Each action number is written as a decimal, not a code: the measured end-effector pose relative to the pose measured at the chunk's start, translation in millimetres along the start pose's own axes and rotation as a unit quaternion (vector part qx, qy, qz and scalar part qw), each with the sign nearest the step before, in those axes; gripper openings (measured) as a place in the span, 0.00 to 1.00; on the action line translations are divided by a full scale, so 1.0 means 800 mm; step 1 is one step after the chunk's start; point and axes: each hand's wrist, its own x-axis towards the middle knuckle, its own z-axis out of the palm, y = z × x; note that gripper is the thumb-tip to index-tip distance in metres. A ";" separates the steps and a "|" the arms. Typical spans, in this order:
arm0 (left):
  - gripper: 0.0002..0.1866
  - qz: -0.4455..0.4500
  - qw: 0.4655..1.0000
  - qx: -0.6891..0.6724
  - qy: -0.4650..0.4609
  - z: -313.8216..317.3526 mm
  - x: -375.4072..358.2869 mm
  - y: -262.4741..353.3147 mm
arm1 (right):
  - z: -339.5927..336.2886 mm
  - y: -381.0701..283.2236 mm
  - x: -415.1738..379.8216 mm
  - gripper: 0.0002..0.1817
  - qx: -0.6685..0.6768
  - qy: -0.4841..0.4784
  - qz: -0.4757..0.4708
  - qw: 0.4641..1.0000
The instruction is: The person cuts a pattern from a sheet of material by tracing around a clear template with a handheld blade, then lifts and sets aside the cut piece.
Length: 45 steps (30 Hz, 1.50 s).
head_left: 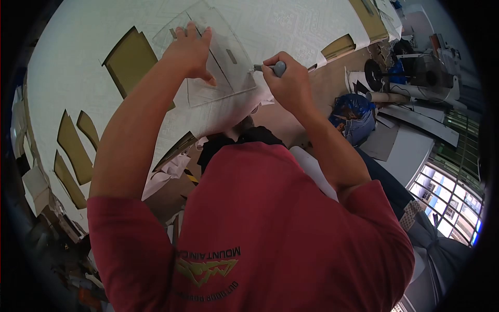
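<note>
A clear plastic template (228, 78) with a dark line and small slots lies on white patterned sheet material (291, 23). My left hand (189, 49) presses flat on the template, its fingers spread and the thumb apart. My right hand (288, 80) is closed around a short grey hand tool (279, 68) with a rounded end. The tool's narrow tip points left and meets the template's right edge; its exact kind is too small to make out.
Cut-out openings in the sheet show an olive surface (130, 60) beneath. White scraps (174, 169) hang at the near table edge. To the right are a blue plastic bag (353, 112), a black fan (373, 74), boards and a barred window (452, 200).
</note>
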 end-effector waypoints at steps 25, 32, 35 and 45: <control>0.76 -0.007 0.997 -0.080 -0.006 -0.011 -0.004 0.003 | 0.115 -0.008 0.195 0.09 0.128 0.033 -0.066 0.989; 0.74 -0.002 0.999 -0.033 0.013 -0.005 -0.006 0.003 | 0.055 -0.005 0.254 0.07 0.071 -0.105 -0.119 0.985; 0.73 -0.006 0.999 -0.027 0.018 -0.006 -0.004 0.004 | 0.031 -0.011 0.329 0.08 0.040 -0.304 -0.228 0.924; 0.74 -0.028 0.998 -0.036 -0.031 -0.015 0.002 0.012 | 0.040 0.007 0.375 0.07 0.083 -0.435 -0.220 0.869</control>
